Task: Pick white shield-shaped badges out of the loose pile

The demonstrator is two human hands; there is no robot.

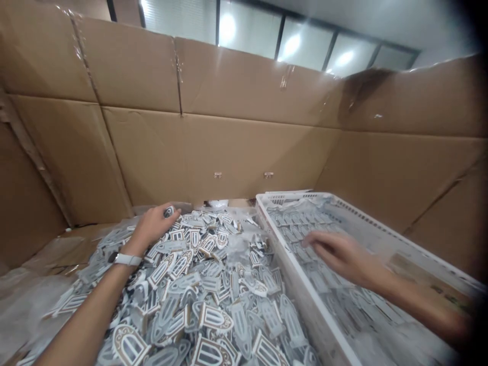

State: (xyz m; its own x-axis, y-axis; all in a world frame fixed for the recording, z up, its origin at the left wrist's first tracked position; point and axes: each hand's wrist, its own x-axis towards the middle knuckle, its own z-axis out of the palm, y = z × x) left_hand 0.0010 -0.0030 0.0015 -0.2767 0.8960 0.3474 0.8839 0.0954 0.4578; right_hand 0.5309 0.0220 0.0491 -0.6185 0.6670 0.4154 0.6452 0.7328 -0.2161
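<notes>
My left hand (152, 227) is at the far end of a big loose pile, its fingers closed on a small arched window-shaped piece (169, 211). More of these arched pieces (213, 317) lie jumbled below it, some with white-and-brown patterned faces up, others showing plain grey. Over the white plastic crate (305, 284) on the right, my right hand (339, 254) is smeared by motion. Its fingers look pinched together, and I cannot make out what is between them. Beneath it, grey arched pieces (316, 274) lie in rows inside the crate.
Tall cardboard walls (229, 142) stand behind and along both sides. Crumpled clear plastic sheeting (34, 305) lies at the left, with more plastic film among the rows in the crate. A brown label (427, 279) is on the crate's right inner side. Window panes (247, 30) show above the cardboard.
</notes>
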